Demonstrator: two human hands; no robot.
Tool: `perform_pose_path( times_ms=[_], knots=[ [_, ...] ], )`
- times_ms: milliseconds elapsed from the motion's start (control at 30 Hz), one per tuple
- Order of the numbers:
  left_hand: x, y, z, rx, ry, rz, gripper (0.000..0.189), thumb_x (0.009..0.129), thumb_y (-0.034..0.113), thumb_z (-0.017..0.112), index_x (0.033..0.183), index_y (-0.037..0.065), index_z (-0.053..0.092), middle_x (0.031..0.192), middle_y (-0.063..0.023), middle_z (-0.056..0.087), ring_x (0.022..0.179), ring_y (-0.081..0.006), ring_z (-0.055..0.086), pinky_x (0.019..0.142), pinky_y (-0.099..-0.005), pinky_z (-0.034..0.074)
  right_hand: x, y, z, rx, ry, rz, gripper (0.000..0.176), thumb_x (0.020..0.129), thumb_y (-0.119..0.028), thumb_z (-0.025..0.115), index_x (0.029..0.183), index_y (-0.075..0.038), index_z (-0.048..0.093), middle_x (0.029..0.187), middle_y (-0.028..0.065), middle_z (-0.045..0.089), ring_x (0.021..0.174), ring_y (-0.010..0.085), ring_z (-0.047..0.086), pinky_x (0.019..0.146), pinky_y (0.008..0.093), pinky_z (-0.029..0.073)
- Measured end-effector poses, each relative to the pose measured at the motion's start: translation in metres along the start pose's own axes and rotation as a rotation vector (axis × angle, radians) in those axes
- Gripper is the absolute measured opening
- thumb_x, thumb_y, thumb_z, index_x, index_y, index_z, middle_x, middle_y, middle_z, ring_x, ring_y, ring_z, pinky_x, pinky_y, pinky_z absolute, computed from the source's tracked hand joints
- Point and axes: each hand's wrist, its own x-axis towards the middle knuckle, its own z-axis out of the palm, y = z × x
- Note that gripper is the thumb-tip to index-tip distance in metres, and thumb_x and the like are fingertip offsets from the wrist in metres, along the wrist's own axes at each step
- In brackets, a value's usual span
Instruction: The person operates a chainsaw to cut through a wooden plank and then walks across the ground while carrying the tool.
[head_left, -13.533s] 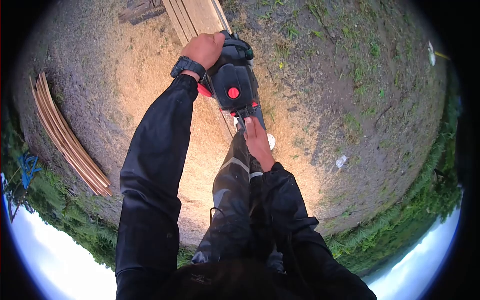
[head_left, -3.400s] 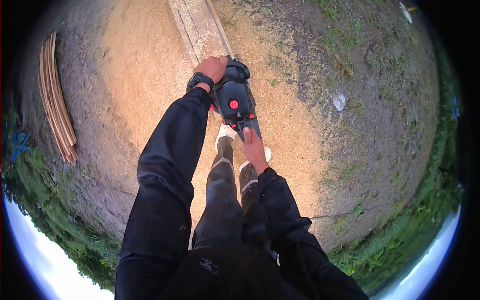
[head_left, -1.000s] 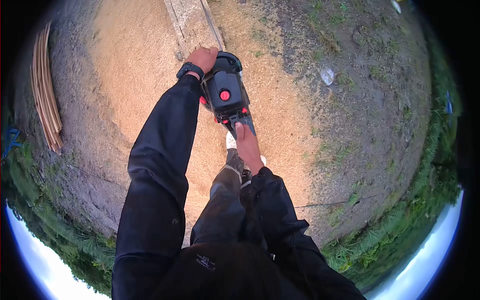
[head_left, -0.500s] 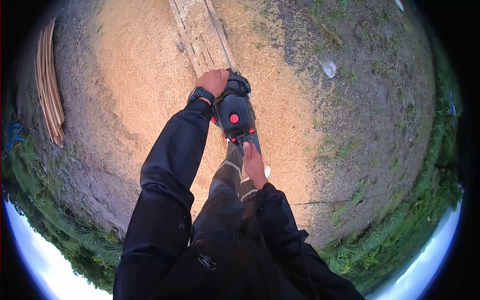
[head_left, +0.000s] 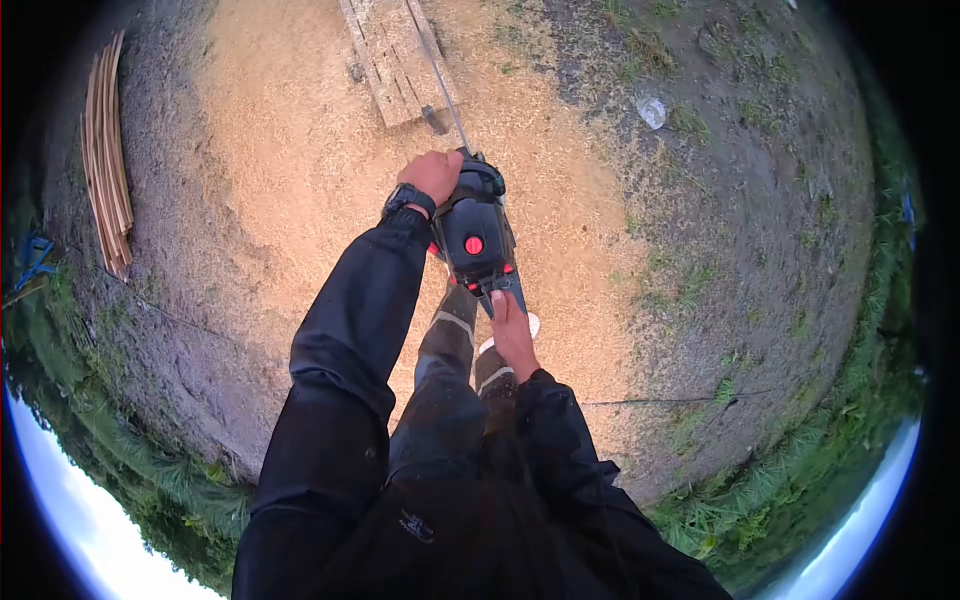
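Note:
A black chainsaw (head_left: pixel 476 220) with a red round knob on its cover is held in front of my legs. My left hand (head_left: pixel 436 176), with a black watch at the wrist, is wrapped around its front handle. At the rear handle, my right hand (head_left: pixel 512 335) is closed with the thumb lying along the top. The thin guide bar (head_left: pixel 437 75) points away from me, overlapping the right side of a long timber (head_left: pixel 398 75) that has dark slots along it. Close to the timber's near end is a small dark piece (head_left: pixel 433 120).
Pale sawdust (head_left: pixel 290 180) covers the ground around the timber and my feet. A stack of long thin wood strips (head_left: pixel 105 160) lies at the left. On the right, a whitish flat object (head_left: pixel 652 112) rests on dark, patchy grass. A thin dark line (head_left: pixel 660 401) crosses the ground nearby.
The chainsaw and both hands sit slightly lower in view. The timber's near end and the small dark piece now show ahead of the saw body. Both grips stay the same.

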Motion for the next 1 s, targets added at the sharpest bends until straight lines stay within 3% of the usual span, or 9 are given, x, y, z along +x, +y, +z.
perform_pose_path(
  times_ms=[67, 167, 233, 367, 567, 667, 733, 867, 1000],
  knots=[
    [-0.011, -0.002, 0.024, 0.058, 0.033, 0.100, 0.036, 0.102, 0.029, 0.038, 0.104, 0.005, 0.064, 0.102, -0.0239, 0.072, 0.095, -0.0461, 0.069, 0.082, -0.0554, 0.056, -0.015, 0.016, -0.001, -0.007, 0.018, -0.019, 0.054, 0.109, -0.047, 0.038, 0.123, 0.000, 0.059, 0.104, 0.0282, 0.067, 0.102, 0.0460, 0.064, 0.088, 0.0488, 0.047],
    [-0.047, 0.024, 0.017, -0.086, 0.009, -0.065, 0.047, 0.102, 0.035, 0.035, 0.097, 0.004, 0.069, 0.099, -0.0254, 0.072, 0.096, -0.0482, 0.067, 0.086, -0.0552, 0.054, -0.034, 0.039, -0.002, 0.020, 0.061, -0.072, 0.054, 0.109, -0.048, 0.039, 0.124, 0.000, 0.059, 0.101, 0.0275, 0.067, 0.098, 0.0458, 0.064, 0.086, 0.0493, 0.048],
    [-0.053, 0.022, 0.035, -0.089, -0.005, -0.078, 0.049, 0.102, 0.036, 0.035, 0.097, 0.003, 0.070, 0.100, -0.0259, 0.072, 0.096, -0.0486, 0.067, 0.086, -0.0554, 0.054, -0.048, 0.049, -0.008, 0.067, -0.018, 0.058, 0.050, 0.108, -0.047, 0.039, 0.124, -0.004, 0.058, 0.107, 0.0325, 0.067, 0.106, 0.0561, 0.059, 0.087, 0.0589, 0.046],
    [-0.048, 0.014, 0.045, -0.147, -0.004, -0.113, 0.053, 0.101, 0.040, 0.034, 0.097, 0.003, 0.072, 0.102, -0.0273, 0.071, 0.095, -0.0497, 0.067, 0.089, -0.0564, 0.052, -0.043, 0.052, -0.004, 0.059, -0.012, 0.079, 0.049, 0.108, -0.047, 0.039, 0.124, -0.005, 0.058, 0.107, 0.0332, 0.066, 0.106, 0.0566, 0.059, 0.087, 0.0593, 0.046],
    [0.016, -0.013, 0.020, 0.080, 0.025, 0.127, 0.041, 0.100, 0.031, 0.038, 0.100, 0.004, 0.069, 0.104, -0.0243, 0.072, 0.097, -0.0460, 0.069, 0.085, -0.0561, 0.055, 0.006, 0.018, 0.009, 0.040, -0.028, 0.060, 0.049, 0.108, -0.047, 0.039, 0.122, -0.005, 0.059, 0.106, 0.0337, 0.066, 0.105, 0.0571, 0.059, 0.087, 0.0602, 0.045],
    [0.045, -0.017, -0.002, -0.131, 0.006, -0.112, 0.053, 0.101, 0.039, 0.033, 0.104, 0.001, 0.070, 0.112, -0.0286, 0.069, 0.103, -0.0500, 0.066, 0.094, -0.0560, 0.051, 0.034, -0.008, 0.007, -0.029, 0.044, -0.006, 0.055, 0.108, -0.049, 0.037, 0.118, 0.000, 0.059, 0.097, 0.0296, 0.066, 0.097, 0.0503, 0.063, 0.084, 0.0534, 0.047],
    [0.039, -0.010, -0.011, -0.098, 0.002, -0.087, 0.054, 0.101, 0.040, 0.033, 0.104, 0.001, 0.071, 0.112, -0.0290, 0.069, 0.104, -0.0498, 0.066, 0.095, -0.0561, 0.051, 0.034, -0.019, 0.001, -0.039, 0.007, 0.014, 0.052, 0.108, -0.049, 0.038, 0.122, -0.004, 0.060, 0.107, 0.0331, 0.067, 0.106, 0.0560, 0.059, 0.090, 0.0601, 0.045],
    [0.034, -0.015, -0.010, -0.164, 0.028, -0.063, 0.053, 0.099, 0.041, 0.036, 0.099, 0.001, 0.070, 0.105, -0.0335, 0.067, 0.101, -0.0528, 0.064, 0.092, -0.0575, 0.050, 0.020, -0.024, -0.006, -0.061, 0.014, 0.030, 0.053, 0.108, -0.050, 0.038, 0.122, -0.004, 0.060, 0.107, 0.0329, 0.067, 0.107, 0.0553, 0.060, 0.091, 0.0593, 0.046],
    [0.017, 0.001, -0.008, -0.138, -0.018, -0.073, 0.049, 0.099, 0.038, 0.036, 0.103, 0.002, 0.069, 0.110, -0.0300, 0.068, 0.102, -0.0517, 0.064, 0.091, -0.0572, 0.051, 0.009, -0.014, -0.008, -0.018, -0.019, 0.053, 0.054, 0.108, -0.051, 0.038, 0.123, -0.003, 0.059, 0.108, 0.0324, 0.067, 0.106, 0.0557, 0.060, 0.090, 0.0587, 0.046]
  ],
)
